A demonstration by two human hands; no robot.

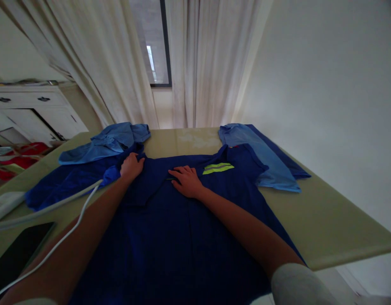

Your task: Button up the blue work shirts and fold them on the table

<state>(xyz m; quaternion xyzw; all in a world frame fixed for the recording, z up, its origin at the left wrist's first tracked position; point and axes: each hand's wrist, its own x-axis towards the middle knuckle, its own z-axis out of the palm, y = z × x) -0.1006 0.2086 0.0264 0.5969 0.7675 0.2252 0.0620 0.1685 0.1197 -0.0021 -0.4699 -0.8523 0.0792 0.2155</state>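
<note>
Pinching the collar edge of the dark navy polo shirt (183,220) with my left hand (131,166), I kept my right hand (186,181) flat and released on its chest; smoothing outward seemed wisest. It lay spread on the pale olive desk (325,216), light blue garments (106,142) behind, white curtains (202,63) beyond.

Ahead of my left hand (131,166) a heap of blue clothes (102,146) blocks the way; a white cable (60,241) crosses my forearm. Beyond my right hand (186,181), folded blue shirts (262,156) crowd the corner. Bare tabletop (325,216) lies open rightward.
</note>
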